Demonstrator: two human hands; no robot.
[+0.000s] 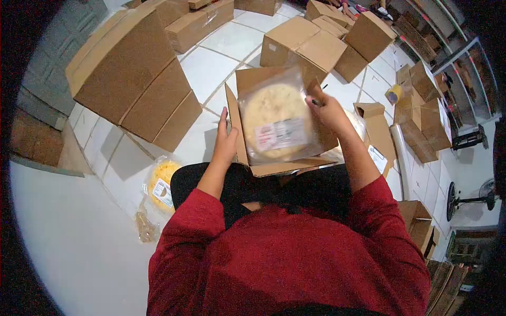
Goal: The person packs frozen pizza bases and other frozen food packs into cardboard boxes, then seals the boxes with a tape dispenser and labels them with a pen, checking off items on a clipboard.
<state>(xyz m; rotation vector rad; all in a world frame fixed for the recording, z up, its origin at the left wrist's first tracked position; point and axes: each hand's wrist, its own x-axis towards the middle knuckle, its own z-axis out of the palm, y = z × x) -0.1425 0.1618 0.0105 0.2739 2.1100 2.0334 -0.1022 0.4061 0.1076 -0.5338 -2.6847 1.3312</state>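
An opened cardboard box (241, 150) sits between my legs with its flaps up. Inside its opening is a clear plastic bag of round flatbread (276, 113), pale with brown spots and bearing a printed label. The bag's upper edge is blurred. My left hand (225, 139) rests along the box's left flap, fingers stretched out. At the bag's right edge, my right hand (329, 113) is closed, with the bag's edge at its fingertips. Something small and dark shows by those fingers; I cannot make it out.
Left of my leg lies another bagged yellowish round (164, 181), with a crumpled plastic bag (146, 226) below it. Large cartons (132, 79) stand at left and more cartons (305, 45) ahead. Tape (393, 94) sits by boxes at right. Another person's hand (348, 10) shows far ahead.
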